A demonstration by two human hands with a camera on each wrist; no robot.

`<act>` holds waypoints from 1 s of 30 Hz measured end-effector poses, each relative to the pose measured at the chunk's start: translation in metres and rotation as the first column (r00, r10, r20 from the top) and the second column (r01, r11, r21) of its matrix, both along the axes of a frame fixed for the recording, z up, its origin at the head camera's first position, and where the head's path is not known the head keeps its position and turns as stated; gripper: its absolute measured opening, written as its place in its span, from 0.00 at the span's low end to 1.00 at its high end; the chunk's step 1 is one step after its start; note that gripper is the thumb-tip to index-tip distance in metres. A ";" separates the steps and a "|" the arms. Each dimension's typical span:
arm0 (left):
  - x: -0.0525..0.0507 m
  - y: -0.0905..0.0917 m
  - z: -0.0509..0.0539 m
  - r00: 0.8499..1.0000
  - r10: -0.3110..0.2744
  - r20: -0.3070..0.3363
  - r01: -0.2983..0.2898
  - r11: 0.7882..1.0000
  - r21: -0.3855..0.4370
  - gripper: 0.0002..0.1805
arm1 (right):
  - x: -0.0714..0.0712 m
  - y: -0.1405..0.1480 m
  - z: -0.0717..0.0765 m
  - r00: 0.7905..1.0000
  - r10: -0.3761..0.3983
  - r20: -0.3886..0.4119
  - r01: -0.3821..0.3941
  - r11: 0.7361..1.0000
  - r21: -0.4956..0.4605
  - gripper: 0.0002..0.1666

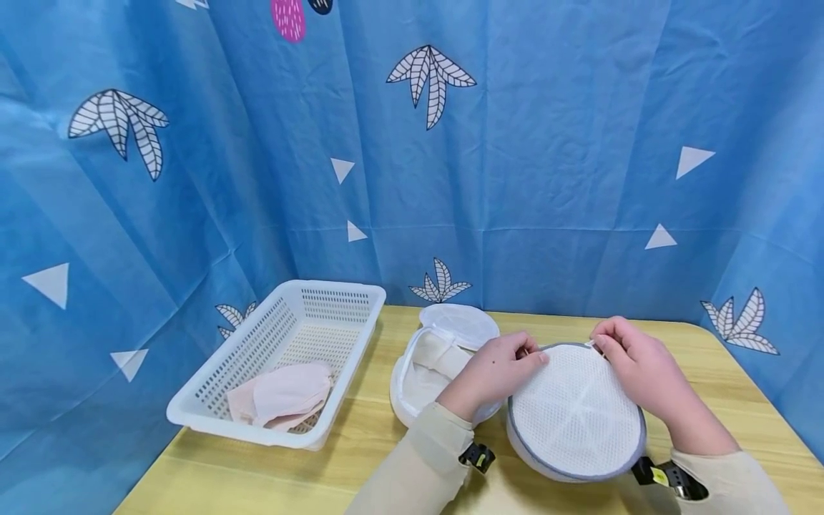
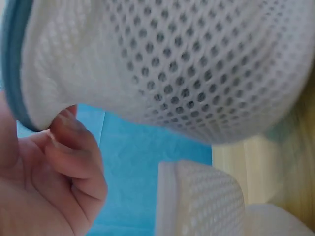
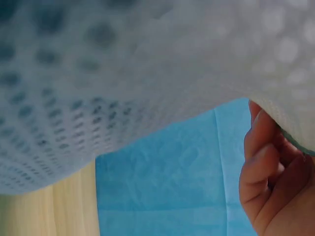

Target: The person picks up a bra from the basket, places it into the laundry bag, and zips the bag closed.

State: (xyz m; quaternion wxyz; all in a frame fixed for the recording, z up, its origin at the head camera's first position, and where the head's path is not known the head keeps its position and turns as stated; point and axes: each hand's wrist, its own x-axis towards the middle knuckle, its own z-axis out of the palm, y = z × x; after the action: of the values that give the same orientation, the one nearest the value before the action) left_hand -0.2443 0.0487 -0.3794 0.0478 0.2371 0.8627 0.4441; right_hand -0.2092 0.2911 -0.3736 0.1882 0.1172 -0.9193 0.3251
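Note:
A round white mesh laundry bag [image 1: 577, 411] with grey edging is held tilted above the right part of the table. My left hand [image 1: 498, 372] pinches its rim at the upper left; in the left wrist view the fingers [image 2: 74, 147] curl beneath the edging. At the top of the rim my right hand [image 1: 637, 361] pinches a small white piece, perhaps the zip pull. In the right wrist view the mesh [image 3: 147, 88] fills the upper part, with the curled fingers [image 3: 263, 162] at the right. The bag's inside is hidden.
Left of the bag stands a second white mesh bag [image 1: 402, 400], its round lid [image 1: 460, 322] folded back. Further left, a white plastic basket [image 1: 347, 386] holds folded pale pink cloth [image 1: 292, 393]. Blue curtains [image 1: 547, 179] hang behind the wooden table [image 1: 695, 350].

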 end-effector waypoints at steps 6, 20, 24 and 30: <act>-0.001 -0.004 -0.002 0.999 0.008 0.053 -0.005 0.998 -0.063 0.13 | -0.006 0.015 -0.003 0.997 -0.052 0.052 0.052 0.999 0.000 0.14; -0.005 0.003 -0.005 0.988 0.028 0.152 -0.033 0.999 0.028 0.12 | 0.003 0.031 0.007 0.934 0.041 0.354 -0.064 0.997 0.051 0.36; -0.005 0.005 -0.006 0.983 0.025 0.183 -0.053 0.988 0.147 0.14 | 0.000 0.036 0.007 0.956 0.024 0.293 -0.050 0.995 0.083 0.31; -0.007 0.010 -0.005 0.971 -0.003 0.241 -0.088 0.927 0.364 0.18 | -0.003 0.042 0.007 0.970 -0.037 0.240 0.021 0.997 0.068 0.31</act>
State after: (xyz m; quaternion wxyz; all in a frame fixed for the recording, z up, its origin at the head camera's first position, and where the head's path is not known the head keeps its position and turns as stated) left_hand -0.2509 0.0583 -0.3848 0.0951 0.1682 0.7561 0.6253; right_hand -0.2124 0.3326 -0.3662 0.0759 0.0694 -0.9470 0.3043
